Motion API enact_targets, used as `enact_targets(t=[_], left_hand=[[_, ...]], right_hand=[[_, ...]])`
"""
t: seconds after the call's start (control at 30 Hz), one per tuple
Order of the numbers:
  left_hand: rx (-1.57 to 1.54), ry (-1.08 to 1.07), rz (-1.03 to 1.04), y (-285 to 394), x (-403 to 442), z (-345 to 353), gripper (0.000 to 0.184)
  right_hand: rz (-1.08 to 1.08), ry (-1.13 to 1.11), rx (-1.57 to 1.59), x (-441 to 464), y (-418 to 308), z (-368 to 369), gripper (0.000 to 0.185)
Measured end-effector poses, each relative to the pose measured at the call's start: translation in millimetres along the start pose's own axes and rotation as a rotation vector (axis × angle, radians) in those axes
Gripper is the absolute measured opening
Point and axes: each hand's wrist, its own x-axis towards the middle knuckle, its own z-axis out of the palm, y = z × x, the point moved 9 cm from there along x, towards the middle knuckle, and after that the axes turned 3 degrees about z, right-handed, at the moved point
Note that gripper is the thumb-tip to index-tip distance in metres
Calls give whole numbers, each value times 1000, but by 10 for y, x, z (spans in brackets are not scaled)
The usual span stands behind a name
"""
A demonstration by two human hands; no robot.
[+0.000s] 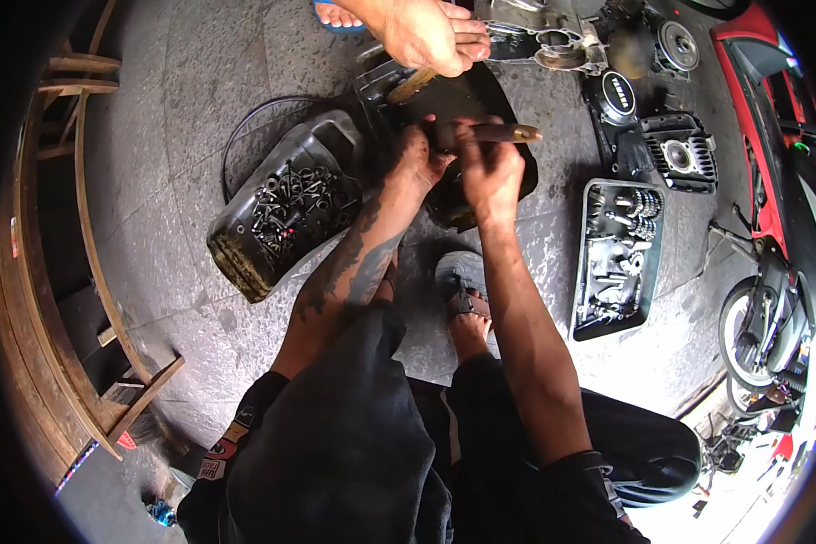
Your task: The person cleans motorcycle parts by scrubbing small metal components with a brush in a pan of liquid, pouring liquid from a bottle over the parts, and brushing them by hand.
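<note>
A tool with a brown, wooden-looking handle (pixel 515 133) lies across the closed fingers of my right hand (pixel 492 174); its other end is blurred and hidden. Close beside it, my left hand (pixel 414 161) is curled at a dark object that I cannot make out. Both hands are over a black basin (pixel 528 172) with dark, wet-looking contents. A yellowish-brown strip (pixel 412 86) rests at the basin's far left side. Above the basin is another person's hand (pixel 431 38), palm up.
Left stands a cut-open black container (pixel 231 231) of bolts, by a wooden bench (pixel 41 335). On the right are a tray (pixel 578 263) of gears and shafts, a finned cylinder (pixel 680 156), a YAMAHA cover (pixel 616 95), an engine case (pixel 562 50) and a red motorcycle (pixel 762 172).
</note>
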Motion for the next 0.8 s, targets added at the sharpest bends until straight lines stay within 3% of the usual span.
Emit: enact_targets(t=[0.1, 0.17, 0.23, 0.33, 0.43, 0.5, 0.63, 0.7, 0.77, 0.8], left_hand=[[-123, -39, 37, 1, -10, 16, 16], [21, -53, 61, -10, -17, 20, 16], [-57, 134, 122, 56, -210, 157, 17], [-36, 111, 104, 85, -196, 156, 20], [30, 153, 94, 44, -175, 56, 25], [190, 135, 114, 59, -18, -85, 30], [263, 108, 127, 69, -96, -35, 31], [250, 53, 124, 45, -119, 72, 31], [271, 212, 90, 34, -165, 11, 31], [272, 213, 89, 7, -179, 8, 31]], right_hand=[[103, -31, -164, -34, 97, -60, 18], [136, 6, -229, -42, 154, -72, 22], [60, 218, 129, -39, 98, -250, 14], [88, 217, 161, -36, 236, -292, 14], [33, 114, 132, -107, 179, -141, 15], [183, -56, 31, -176, 239, -7, 16], [219, 145, 132, -128, 254, -200, 20], [157, 142, 142, -95, 187, -210, 23], [146, -62, -175, -51, 146, -74, 23], [163, -85, -118, -15, 171, -81, 22]])
